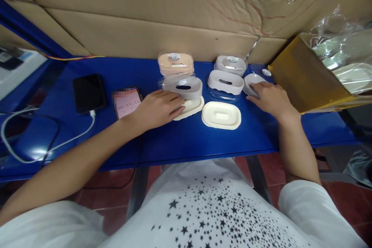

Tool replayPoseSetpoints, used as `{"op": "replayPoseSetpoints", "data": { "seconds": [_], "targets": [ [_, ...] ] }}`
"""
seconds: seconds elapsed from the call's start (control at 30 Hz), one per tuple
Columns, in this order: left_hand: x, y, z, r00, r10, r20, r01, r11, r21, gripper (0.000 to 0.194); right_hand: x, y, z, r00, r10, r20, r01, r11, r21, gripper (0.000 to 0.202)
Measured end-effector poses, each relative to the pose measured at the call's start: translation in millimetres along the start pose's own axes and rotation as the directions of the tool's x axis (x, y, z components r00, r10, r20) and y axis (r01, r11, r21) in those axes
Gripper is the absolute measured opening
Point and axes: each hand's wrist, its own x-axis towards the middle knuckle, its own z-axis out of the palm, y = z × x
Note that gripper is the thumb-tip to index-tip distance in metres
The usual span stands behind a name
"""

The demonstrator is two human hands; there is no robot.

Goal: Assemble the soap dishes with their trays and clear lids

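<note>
My left hand [158, 110] rests over a cream oval tray [193, 107], its fingers on top and the thumb along the near edge. Just behind that tray sits a pale grey oval ring cover [193, 90] with a dark slot, a clear lid [174, 80] leaning on it. My right hand [271, 99] grips a pale grey oval dish [252, 81], fingers over it and thumb at its near side. Between my hands lies a second cream oval tray [221, 115]. Behind it a grey slotted cover with a wavy rim [226, 81] sits above a clear lid [222, 96].
At the back stand a closed peach box [176, 64] and a closed grey box [231, 64]. A cardboard carton [305, 77] with plastic-wrapped pieces borders the right. A phone showing a timer [126, 102], a black device [88, 93] and a white cable [72, 139] lie left.
</note>
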Motion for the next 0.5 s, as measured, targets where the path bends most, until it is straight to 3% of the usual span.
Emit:
{"op": "replayPoseSetpoints", "data": {
  "seconds": [0.2, 0.37, 0.5],
  "targets": [
    [-1, -1, 1.4, 1.000, 0.011, -0.007, -0.011, 1.000, -0.006, 0.040, -4, 9, -11, 0.998, 0.053, 0.031, -0.055, 0.996, 0.069, 0.056],
    [0, 2, -4.6, 0.999, 0.014, -0.037, -0.014, 1.000, -0.019, 0.041, -4, 7, -25, 0.992, 0.008, -0.128, 0.015, 0.984, 0.176, 0.062],
    [9, -21, -17.5, 0.981, -0.147, -0.126, 0.141, 0.988, -0.060, 0.042, 0, 1, -22, 0.980, 0.129, -0.153, -0.121, 0.991, 0.064, 0.057]
  ]
}}
